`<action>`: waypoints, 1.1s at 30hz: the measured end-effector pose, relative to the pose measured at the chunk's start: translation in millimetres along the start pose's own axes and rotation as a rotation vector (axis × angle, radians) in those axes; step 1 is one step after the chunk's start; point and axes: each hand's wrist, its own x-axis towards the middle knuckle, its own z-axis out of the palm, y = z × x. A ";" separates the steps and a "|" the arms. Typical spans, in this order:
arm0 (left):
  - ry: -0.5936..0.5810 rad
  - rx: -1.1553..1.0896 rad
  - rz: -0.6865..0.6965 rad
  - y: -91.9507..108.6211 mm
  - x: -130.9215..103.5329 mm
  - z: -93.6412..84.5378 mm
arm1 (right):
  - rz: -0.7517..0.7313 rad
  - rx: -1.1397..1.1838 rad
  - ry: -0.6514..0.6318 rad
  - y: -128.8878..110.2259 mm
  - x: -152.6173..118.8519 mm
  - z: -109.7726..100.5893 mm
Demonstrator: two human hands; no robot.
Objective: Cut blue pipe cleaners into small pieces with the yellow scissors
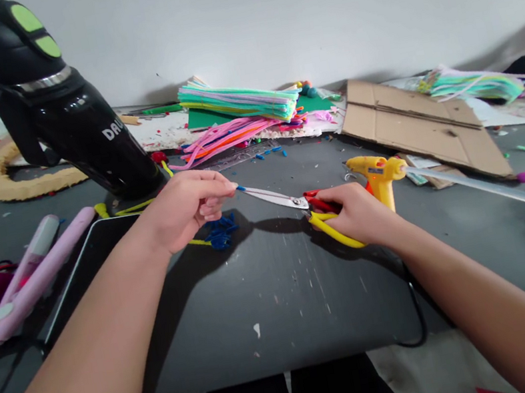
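My right hand [354, 211] is closed around the handles, one red and one yellow, of a pair of scissors [276, 199]. The blades look closed or nearly so and point left toward my other hand. My left hand [195, 205] is pinched, with a small blue piece [241, 188] showing at the fingertips, right by the scissor tips; its full shape is hidden. On the table below that hand lies a cluster of blue bits [222, 231] with a yellow stem [198, 242]. Behind, several short blue pieces [272, 152] are scattered.
A yellow glue gun [377, 173] with a clear glue stick stands right of my right hand. A large black bottle [77, 127] leans at left, near a pink styling iron [42, 272] and a dark tablet [86, 261]. Pipe cleaners [240, 100] and cardboard [412, 122] lie toward the wall.
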 end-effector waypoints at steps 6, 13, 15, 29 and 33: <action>0.004 0.007 -0.014 0.7 0.0 0.9 | -0.007 -0.017 0.005 0.2 0.9 -0.5; 0.004 0.018 -0.008 -1.5 1.1 1.4 | 0.004 -0.027 0.004 0.2 0.4 -0.6; 0.004 0.021 -0.007 -1.4 0.6 1.3 | -0.001 -0.029 0.008 0.4 0.2 -0.7; 0.031 -0.009 0.044 0.2 1.7 -1.7 | 0.004 -0.034 -0.031 1.5 0.3 -1.4; 0.039 -0.059 0.076 1.7 0.8 -1.6 | -0.005 -0.015 -0.035 1.0 -1.1 -0.2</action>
